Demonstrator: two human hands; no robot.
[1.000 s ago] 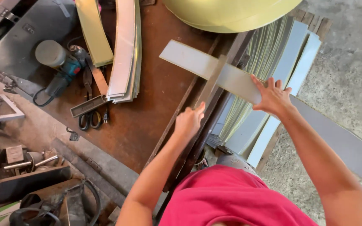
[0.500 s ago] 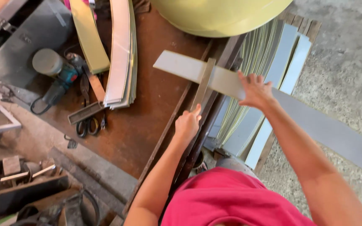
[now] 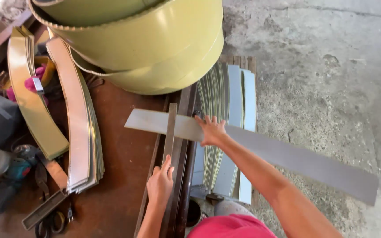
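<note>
So here's the setup: a long grey metal strip (image 3: 261,150) lies across a narrow steel bar (image 3: 171,145) at the edge of the rusty brown counter (image 3: 120,176), most of its length sticking out over the concrete floor (image 3: 323,66). The right hand (image 3: 211,131) is flat on top of the strip with fingers spread, pressing it down, not gripping. The left hand (image 3: 160,183) rests on the bar, fingers lying along it, loosely closed at best. The strip looks flat and unbent so far, so I'd say positioning is about done and any shaping isn't. A stack of similar grey strips (image 3: 225,132) sits just under it, curved yellow-green pieces (image 3: 73,119) lie to the left, and big yellow-green drums (image 3: 146,44) are up top.
</note>
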